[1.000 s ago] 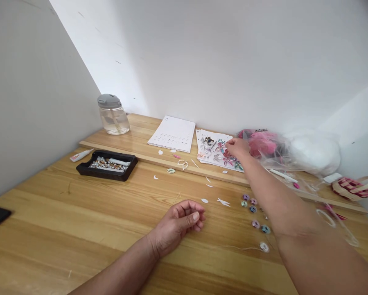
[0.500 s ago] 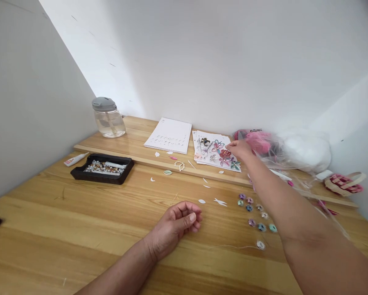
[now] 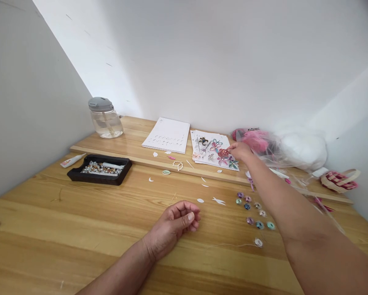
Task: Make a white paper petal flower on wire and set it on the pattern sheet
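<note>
My right hand (image 3: 240, 150) reaches far across the wooden table (image 3: 79, 221) to a stack of white sheets with colourful paper flowers (image 3: 213, 152) on the raised back ledge. Its fingertips are pinched at a red flower piece (image 3: 223, 153) on the top sheet. My left hand (image 3: 174, 226) rests on the table in the middle, fingers loosely curled, nothing visible in them. Several small coiled paper rounds (image 3: 253, 211) lie on the table under my right forearm. White paper cut-outs (image 3: 218, 200) lie just beyond my left hand.
A black tray of beads (image 3: 99, 169) and a glue tube (image 3: 71, 160) sit at the left. A lidded clear jar (image 3: 104, 118) and a white template sheet (image 3: 167, 135) stand on the ledge. Pink material in clear plastic (image 3: 260, 143), a white bundle (image 3: 303, 149) and a small woven basket (image 3: 339, 180) crowd the right.
My right hand has shifted slightly over the flower sheets and stays pinched there. The view has drifted a little. My left hand has stayed put.
</note>
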### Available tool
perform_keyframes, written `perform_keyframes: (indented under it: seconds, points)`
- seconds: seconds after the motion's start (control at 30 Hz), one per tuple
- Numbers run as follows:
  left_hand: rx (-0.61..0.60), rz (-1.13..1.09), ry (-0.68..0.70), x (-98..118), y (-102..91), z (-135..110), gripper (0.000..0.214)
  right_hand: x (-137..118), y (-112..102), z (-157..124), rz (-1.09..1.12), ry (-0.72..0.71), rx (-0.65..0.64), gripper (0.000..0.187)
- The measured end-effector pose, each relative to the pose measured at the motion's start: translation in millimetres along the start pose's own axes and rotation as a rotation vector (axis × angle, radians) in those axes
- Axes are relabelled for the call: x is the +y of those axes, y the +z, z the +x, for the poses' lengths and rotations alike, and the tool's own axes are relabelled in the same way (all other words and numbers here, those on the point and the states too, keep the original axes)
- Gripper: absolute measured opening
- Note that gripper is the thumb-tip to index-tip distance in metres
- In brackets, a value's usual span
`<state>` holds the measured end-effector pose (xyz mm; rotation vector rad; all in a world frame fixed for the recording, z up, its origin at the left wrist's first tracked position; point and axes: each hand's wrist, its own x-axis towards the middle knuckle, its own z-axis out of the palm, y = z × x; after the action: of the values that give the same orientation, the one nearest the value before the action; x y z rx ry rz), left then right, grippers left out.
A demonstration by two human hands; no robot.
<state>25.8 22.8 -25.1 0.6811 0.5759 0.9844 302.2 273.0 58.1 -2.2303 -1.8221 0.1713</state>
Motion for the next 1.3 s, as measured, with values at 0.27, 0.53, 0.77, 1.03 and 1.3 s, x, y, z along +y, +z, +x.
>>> perform_keyframes:
  seconds: [0.27,0.53,0.77,1.03,1.3]
  points:
    - [0.000,0.003,-0.002,-1.0,-0.2,-0.9,0.023,13.5,7.6,7.4,-0.068,-0.055,0.101,0.025]
    - [0.003,0.002,-0.009,0.8,0.2,-0.9,0.025,18.8,18.1,8.7,-0.082,-0.113,0.182,0.027]
    - [-0.006,0.005,-0.007,0.5,-0.1,-1.1,0.023,19.8,12.1,7.0,-0.072,-0.122,0.139,0.027]
    - [-0.003,0.007,-0.002,0.3,0.1,-0.5,0.022,22.9,-10.9,-2.0,-0.114,-0.067,-0.005,0.007]
    - [-0.008,0.006,0.001,-0.6,-2.2,-0.6,0.021,23.1,-5.4,-3.1,-0.086,-0.020,-0.143,0.013]
